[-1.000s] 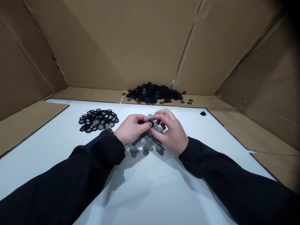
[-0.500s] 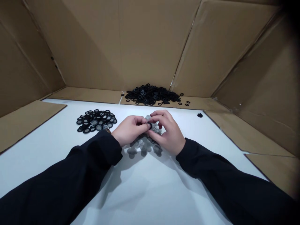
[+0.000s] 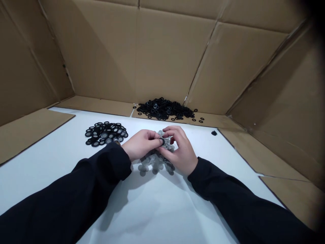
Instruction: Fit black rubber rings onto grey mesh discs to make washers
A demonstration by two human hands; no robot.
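A small black rubber ring stands between the two hands, close to the centre of the frame, its flat face tilted so that it shows as a narrow upright oval; being round it has no long axis, and only the tilt of its face can be read. The left hand is the nearer, coming in from about 8 o'clock, its thumb and index fingertips narrowly pinched on the ring's left side. The right hand curls in from about 4 o'clock, its fingers bent and close against the ring's right side, though whether they grip it or only sit just beside it cannot be told from this view. Beneath and around both hands lies a loose spread of gray mesh discs, partly overlapping, with more showing at 12 o'clock between the fingers. At about 9 o'clock sits a pile of black-rimmed mesh washers, at 12 o'clock a heap of black rubber rings on cardboard, and at about 2 o'clock a lone black piece at the edge of the white sheet
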